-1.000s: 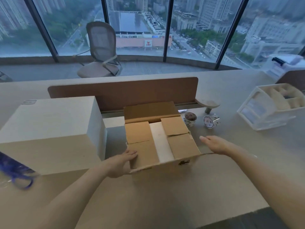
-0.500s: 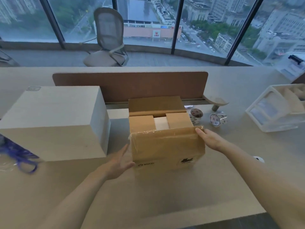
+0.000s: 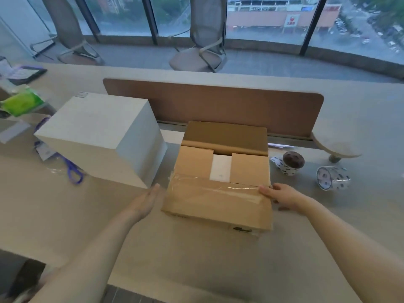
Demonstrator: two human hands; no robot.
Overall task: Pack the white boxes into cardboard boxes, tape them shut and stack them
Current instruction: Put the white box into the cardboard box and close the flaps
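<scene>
A brown cardboard box (image 3: 218,202) stands on the desk in front of me. Its two side flaps and its near flap are folded down, and the far flap stands up. A strip of a white box (image 3: 220,170) shows between the side flaps. My left hand (image 3: 146,202) lies flat with straight fingers against the box's left side. My right hand (image 3: 282,196) rests on the near flap's right corner, thumb on top and fingers down the side. A large white box (image 3: 98,136) stands to the left.
Two tape rolls (image 3: 289,162) (image 3: 331,178) lie right of the cardboard box. Purple scissors (image 3: 72,171) lie at the large white box's near-left corner. A brown divider panel (image 3: 218,103) runs behind. Two chairs (image 3: 207,36) stand by the window.
The near flap has been folded up and down over the box's top. My hands moved from the box's front corners to its sides. The camera shifted right and closer.
</scene>
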